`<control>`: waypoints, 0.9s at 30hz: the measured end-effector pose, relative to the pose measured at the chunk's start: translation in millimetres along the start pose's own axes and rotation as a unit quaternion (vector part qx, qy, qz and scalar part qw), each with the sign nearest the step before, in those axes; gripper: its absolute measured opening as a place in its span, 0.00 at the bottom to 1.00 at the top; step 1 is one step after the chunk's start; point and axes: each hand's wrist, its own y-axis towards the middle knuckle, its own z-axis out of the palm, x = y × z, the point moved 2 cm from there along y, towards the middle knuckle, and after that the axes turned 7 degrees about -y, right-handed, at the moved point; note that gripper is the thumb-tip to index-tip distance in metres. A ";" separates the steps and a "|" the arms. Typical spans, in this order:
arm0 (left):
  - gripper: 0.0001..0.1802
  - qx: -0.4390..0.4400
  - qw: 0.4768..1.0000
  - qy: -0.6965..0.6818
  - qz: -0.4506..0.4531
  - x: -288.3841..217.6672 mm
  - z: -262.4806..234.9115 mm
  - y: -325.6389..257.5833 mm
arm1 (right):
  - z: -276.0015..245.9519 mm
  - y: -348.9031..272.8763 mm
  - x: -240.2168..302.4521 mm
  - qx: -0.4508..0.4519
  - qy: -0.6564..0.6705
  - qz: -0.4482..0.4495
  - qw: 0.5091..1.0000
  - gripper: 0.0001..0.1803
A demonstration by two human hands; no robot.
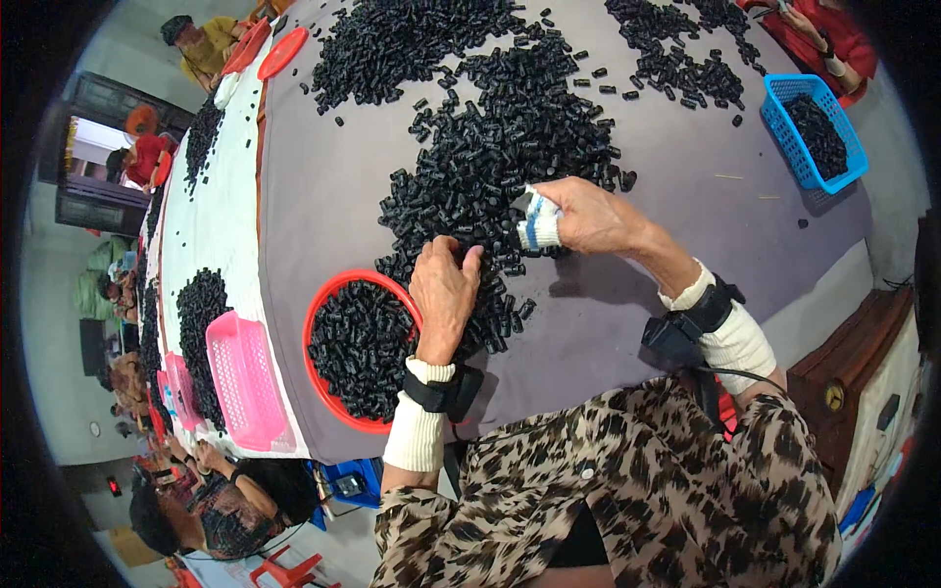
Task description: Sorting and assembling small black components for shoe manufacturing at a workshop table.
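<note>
A long heap of small black cylindrical pieces [510,137] spreads over the grey-covered table. My left hand [446,289] reaches into the near part of this heap, its fingers curled down among the pieces; whatever they grip is hidden. To its right my right hand [593,218] is held over the heap's edge with its fingers closed. A white knitted wrap with a blue stripe [542,220] covers part of its fingers, so what they hold cannot be made out. Beside my left wrist stands a round red basin [312,328] full of the same black pieces.
A blue basket [851,162] with black pieces stands at the far right. Pink baskets [240,377] and more heaps lie on the white-covered table to the left. A red lid or tray [284,53] lies at the far left. Several other people sit around the tables.
</note>
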 end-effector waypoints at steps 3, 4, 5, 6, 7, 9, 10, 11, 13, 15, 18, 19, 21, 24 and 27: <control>0.15 0.001 0.999 -0.007 -0.032 -4.6 0.0 3.8 | 4.0 1.5 -4.0 -0.005 -0.001 -0.008 1.000 0.07; 0.14 -0.009 1.000 -0.005 -0.022 -3.0 1.4 3.7 | 4.4 -0.1 0.6 0.002 -0.005 0.000 1.000 0.07; 0.14 -0.019 1.000 -0.004 -0.011 -2.4 2.3 4.3 | 4.5 -1.0 4.2 0.008 -0.008 0.009 1.000 0.07; 0.11 -0.029 1.000 0.003 -0.007 -4.3 2.6 5.2 | 4.9 -0.5 3.8 0.005 -0.023 0.003 1.000 0.07; 0.11 -0.034 0.999 0.002 -0.005 -4.4 4.0 5.8 | 6.4 -0.6 0.8 0.004 -0.026 0.000 1.000 0.07; 0.10 -0.046 0.998 0.014 0.031 -4.3 8.6 7.0 | 8.8 -2.1 -4.0 0.010 -0.002 0.012 1.000 0.07; 0.08 -0.044 0.998 0.003 0.039 -4.8 10.4 6.6 | 8.1 -3.9 0.4 0.010 -0.008 0.010 1.000 0.07; 0.07 -0.047 0.998 0.006 0.044 -5.5 11.3 6.2 | 10.2 -3.1 -2.5 0.013 -0.009 0.003 1.000 0.07; 0.08 -0.028 0.998 -0.025 0.044 -3.2 10.7 6.0 | 12.1 -2.6 -2.0 0.016 -0.022 -0.006 1.000 0.07; 0.10 -0.017 0.986 -0.167 -0.012 3.2 5.3 4.8 | 11.7 -3.9 1.0 0.020 -0.023 0.005 1.000 0.07; 0.08 0.039 0.802 -0.565 -0.189 -1.4 -25.6 4.3 | 13.2 -5.2 -3.2 0.031 0.033 0.054 0.998 0.07; 0.08 0.029 0.725 -0.657 -0.205 -4.2 -41.8 3.5 | 12.4 -3.9 6.4 0.044 0.027 0.049 0.997 0.07; 0.10 0.022 0.631 -0.755 -0.177 -12.3 -73.4 1.7 | 7.6 -0.2 36.0 0.002 0.042 0.000 0.999 0.11; 0.12 0.002 0.585 -0.799 -0.138 -22.4 -103.3 -1.8 | 21.5 12.9 75.3 0.016 0.077 -0.080 0.994 0.15; 0.12 0.011 0.556 -0.826 -0.089 -22.7 -119.5 -7.5 | 35.6 17.2 115.8 0.021 0.106 -0.153 0.982 0.16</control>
